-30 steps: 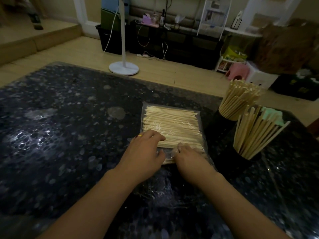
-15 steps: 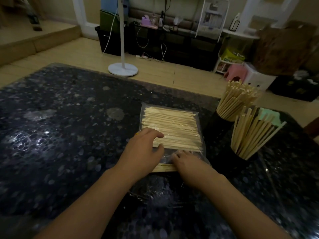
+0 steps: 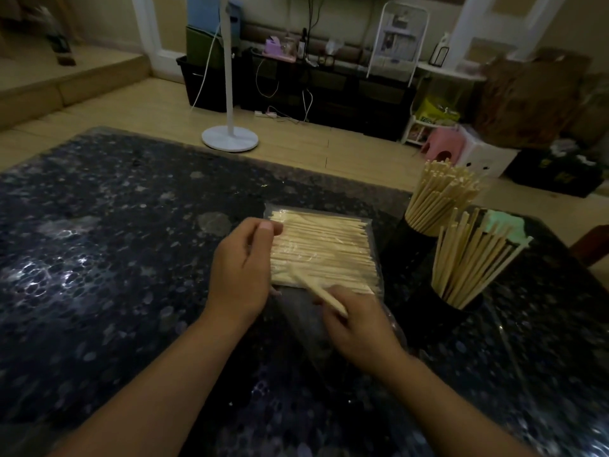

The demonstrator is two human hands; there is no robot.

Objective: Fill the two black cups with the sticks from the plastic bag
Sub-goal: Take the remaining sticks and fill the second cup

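On the dark speckled worktop [image 3: 99,258], the plastic bag [image 3: 324,250] lay still well stocked with sticks. Both black cups [image 3: 454,303], just right of it, already bristled with sticks, so filling seemed well advanced. Right hand [image 3: 357,321] pinched one stick [image 3: 321,293] half-drawn out; left hand's [image 3: 242,268] loosely curled grip steadied the bag.

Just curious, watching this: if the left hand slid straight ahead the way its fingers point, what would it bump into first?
Probably the plastic bag of sticks. The left hand already sits at the bag's left end, fingers pointing up and slightly right over that edge. Beyond the bag lies bare table. Depth is hard to judge here.
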